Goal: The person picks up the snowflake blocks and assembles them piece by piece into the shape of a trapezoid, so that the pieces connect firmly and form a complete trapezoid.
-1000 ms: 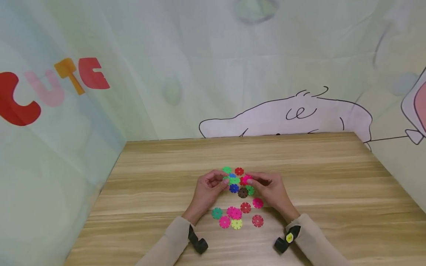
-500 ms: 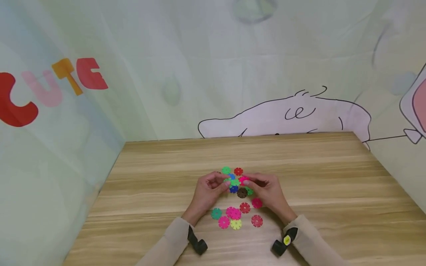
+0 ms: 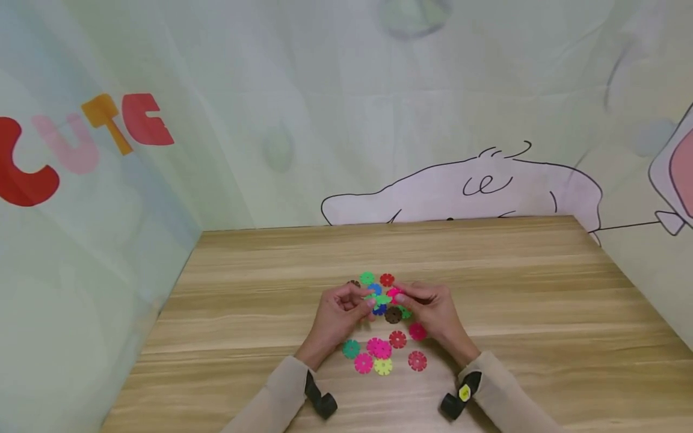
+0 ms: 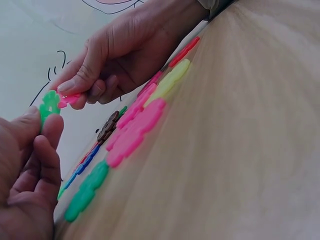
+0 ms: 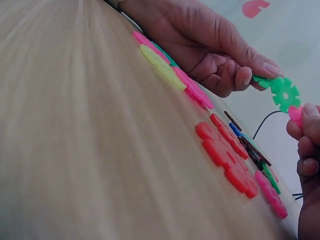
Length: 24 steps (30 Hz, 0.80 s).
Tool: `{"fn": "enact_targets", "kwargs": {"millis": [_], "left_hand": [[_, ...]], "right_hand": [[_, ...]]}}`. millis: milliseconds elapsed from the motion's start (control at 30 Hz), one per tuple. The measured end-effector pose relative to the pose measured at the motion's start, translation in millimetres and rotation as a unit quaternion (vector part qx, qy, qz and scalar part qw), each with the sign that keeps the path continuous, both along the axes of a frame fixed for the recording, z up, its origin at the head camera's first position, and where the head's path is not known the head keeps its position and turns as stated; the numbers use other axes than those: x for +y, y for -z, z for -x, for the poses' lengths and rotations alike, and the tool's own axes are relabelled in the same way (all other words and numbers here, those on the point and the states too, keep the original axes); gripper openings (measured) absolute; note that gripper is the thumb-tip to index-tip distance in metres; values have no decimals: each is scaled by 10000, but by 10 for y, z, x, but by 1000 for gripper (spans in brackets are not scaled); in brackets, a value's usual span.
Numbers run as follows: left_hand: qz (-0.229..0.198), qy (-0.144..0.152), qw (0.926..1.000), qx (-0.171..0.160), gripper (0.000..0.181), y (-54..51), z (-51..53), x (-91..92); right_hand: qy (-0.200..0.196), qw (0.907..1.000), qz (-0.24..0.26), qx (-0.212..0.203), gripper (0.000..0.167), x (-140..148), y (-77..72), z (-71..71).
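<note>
My left hand [image 3: 337, 314] pinches a green notched disc [image 5: 265, 83], a snowflake-type building disc, between thumb and fingers. A second, lighter green disc [image 5: 285, 95] is joined to it at an angle. With thumb and fingertips my right hand [image 3: 435, 311] grips a pink notched disc [image 5: 295, 115], mostly covered by the fingers. In the right wrist view the pink disc meets the edge of the lighter green one; how deeply their slots engage is hidden. Both hands are held over the table, beyond the nearer loose discs.
Loose discs lie on the wooden table [image 3: 260, 270]: a teal one [image 3: 351, 349], a yellow one [image 3: 383, 367], a dark brown one [image 3: 393, 314], a red one [image 3: 387, 279] and several pink and other ones. A printed cloth [image 3: 243, 120] hangs behind the table.
My right hand has come slightly left, bringing the pink disc against the green discs. The green discs have tilted and lowered slightly. Both hands keep their grip.
</note>
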State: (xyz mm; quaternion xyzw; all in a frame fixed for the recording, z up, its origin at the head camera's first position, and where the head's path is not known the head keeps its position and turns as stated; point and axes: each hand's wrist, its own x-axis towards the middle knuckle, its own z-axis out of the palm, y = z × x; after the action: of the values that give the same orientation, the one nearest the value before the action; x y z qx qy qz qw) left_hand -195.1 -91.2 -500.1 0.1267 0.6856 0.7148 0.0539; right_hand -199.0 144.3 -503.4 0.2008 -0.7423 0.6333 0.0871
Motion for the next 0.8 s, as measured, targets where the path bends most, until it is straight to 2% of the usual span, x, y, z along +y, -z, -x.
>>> {"fn": "enact_targets", "kwargs": {"millis": [133,300,633,800], "left_hand": [[-10,-12,10000,-43,21,1,0,-3],[66,102,9999,94,20,-9,-6,-1],[-8,87,9999,149,19,3,2,-2],[14,197,9995,258,20,17,5,-6]], "right_hand": [[-159,9996,95,-228,26,4,9,-5],[-167,9987,152,-452,27,-2,2,-29],[-139,9993,257,-253,28,-41,-9,-38],[-71,9999,52,-143,27,-50,-4,-37]]}}
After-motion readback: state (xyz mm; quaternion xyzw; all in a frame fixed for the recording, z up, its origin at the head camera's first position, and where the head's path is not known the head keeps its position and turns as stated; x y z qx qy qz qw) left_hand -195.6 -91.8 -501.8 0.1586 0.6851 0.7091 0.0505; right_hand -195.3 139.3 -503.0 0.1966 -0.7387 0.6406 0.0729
